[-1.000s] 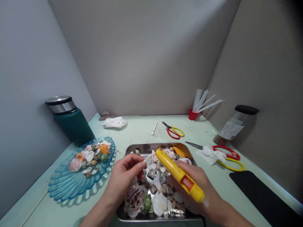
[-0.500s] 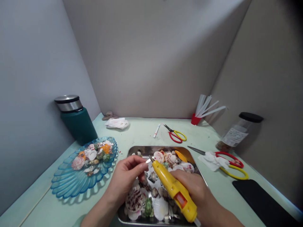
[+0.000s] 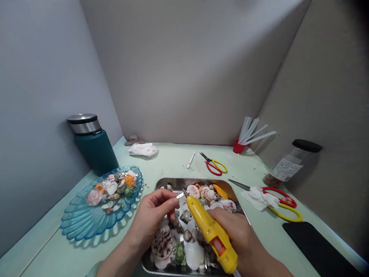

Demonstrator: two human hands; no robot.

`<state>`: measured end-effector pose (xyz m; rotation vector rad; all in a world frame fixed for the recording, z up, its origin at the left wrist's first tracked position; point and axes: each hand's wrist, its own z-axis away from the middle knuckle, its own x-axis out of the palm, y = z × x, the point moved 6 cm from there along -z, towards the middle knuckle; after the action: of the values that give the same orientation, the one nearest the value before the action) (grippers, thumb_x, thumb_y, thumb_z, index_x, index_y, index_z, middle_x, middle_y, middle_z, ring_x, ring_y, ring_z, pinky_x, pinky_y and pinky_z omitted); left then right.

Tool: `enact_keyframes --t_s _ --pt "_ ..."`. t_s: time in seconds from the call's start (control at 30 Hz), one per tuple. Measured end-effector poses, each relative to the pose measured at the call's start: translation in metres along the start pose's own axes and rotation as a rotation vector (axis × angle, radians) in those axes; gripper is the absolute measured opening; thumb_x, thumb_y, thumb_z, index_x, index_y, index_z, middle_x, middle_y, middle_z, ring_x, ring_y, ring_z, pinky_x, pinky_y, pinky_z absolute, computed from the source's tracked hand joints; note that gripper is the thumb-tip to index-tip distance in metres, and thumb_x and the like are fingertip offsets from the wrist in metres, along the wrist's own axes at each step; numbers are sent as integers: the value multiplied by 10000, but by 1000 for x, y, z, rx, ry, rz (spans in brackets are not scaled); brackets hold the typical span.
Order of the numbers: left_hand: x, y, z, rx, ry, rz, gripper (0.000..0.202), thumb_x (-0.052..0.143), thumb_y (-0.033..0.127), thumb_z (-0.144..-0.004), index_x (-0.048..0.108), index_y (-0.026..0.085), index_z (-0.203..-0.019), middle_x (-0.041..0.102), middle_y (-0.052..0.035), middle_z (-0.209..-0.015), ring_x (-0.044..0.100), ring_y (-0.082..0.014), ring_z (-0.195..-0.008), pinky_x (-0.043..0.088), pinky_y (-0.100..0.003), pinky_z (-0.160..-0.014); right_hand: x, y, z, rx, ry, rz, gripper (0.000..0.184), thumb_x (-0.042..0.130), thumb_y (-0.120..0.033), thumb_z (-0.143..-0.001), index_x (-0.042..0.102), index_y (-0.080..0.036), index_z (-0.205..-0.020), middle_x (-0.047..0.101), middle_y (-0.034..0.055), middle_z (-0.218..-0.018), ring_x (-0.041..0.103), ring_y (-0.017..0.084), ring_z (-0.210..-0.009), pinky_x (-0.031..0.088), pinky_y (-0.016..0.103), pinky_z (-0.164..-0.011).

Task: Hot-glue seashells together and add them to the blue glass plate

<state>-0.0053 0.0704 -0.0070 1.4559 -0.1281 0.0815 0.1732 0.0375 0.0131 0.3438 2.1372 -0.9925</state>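
Observation:
My right hand [image 3: 235,227] is wrapped around a yellow hot glue gun [image 3: 206,225], its metal nozzle pointing up and to the left. Between the thumb and fingertips of my left hand [image 3: 155,211] is a small flat silvery strip [image 3: 180,195]. The nozzle tip is right at the strip's far end; whether they touch I cannot tell. Both hands are above a metal tray [image 3: 180,179] full of shells, among them a white scallop shell [image 3: 194,254], a brown-streaked shell [image 3: 163,244] and a green shell [image 3: 180,254].
Left: a blue scalloped plate [image 3: 86,227] with shells and a green bottle [image 3: 96,152]. Behind: crumpled white tissue [image 3: 142,150], a white stick [image 3: 190,160], scissors [image 3: 213,164] and glue sticks [image 3: 249,130] in a red cup [image 3: 239,147]. Right: larger scissors [image 3: 285,215], a jar [image 3: 290,165], a black phone [image 3: 319,246].
The nozzle and the silvery strip are at nearly the same place; the glue gun's rear has shifted slightly to the left. The view has tilted a little.

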Motion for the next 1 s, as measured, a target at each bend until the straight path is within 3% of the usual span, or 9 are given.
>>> enact_keyframes --t_s 0.47,0.7,1.0 --pt "0 -1 -1 13 -18 11 104 683 234 -715 636 141 -710 568 49 -500 469 -52 -442 353 -154 -477 2 -6 0 -36 -57 46 156 510 -271 -812 583 -151 -879 613 81 -707 561 202 -605 370 280 -522" --pt "-2 3 0 39 43 -60 93 681 230 -705 641 147 -717 560 49 -479 483 -72 -453 380 -167 -479 -1 -1 -1 15 9 -35 119 498 -266 -824 558 -181 -881 615 52 -699 563 179 -599 379 270 -538" --pt "-5 13 4 223 106 -302 95 652 266 -732 664 173 -747 605 24 -578 522 -103 -496 410 -191 -476 0 -3 -2 11 -33 -37 133 512 -264 -817 571 -169 -890 617 53 -699 565 181 -597 377 268 -530"
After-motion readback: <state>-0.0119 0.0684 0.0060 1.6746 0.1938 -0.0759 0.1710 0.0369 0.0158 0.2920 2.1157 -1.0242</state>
